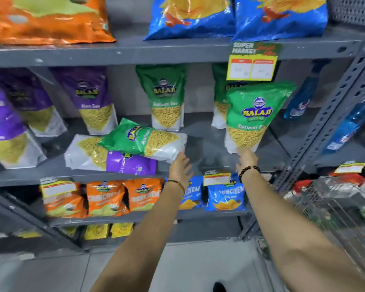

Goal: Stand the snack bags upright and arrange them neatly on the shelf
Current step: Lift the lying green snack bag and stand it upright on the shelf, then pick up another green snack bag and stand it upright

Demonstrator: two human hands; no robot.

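Note:
My right hand (246, 160) grips the bottom edge of a green snack bag (255, 114) and holds it upright over the right part of the grey middle shelf (211, 144). My left hand (180, 165) is open, its fingertips at the white end of another green bag (143, 140) that lies flat across a flat purple bag (105, 154). Two green bags (167, 100) stand upright at the back, one (219, 98) half hidden behind the held bag. Purple bags (93, 100) stand on the left, leaning.
A yellow price tag (252, 64) hangs from the upper shelf edge just above the held bag. Blue bottles (299, 102) stand on the adjoining rack to the right. Orange (105, 197) and blue small bags (226, 194) fill the shelf below. A wire cart (335, 199) stands at right.

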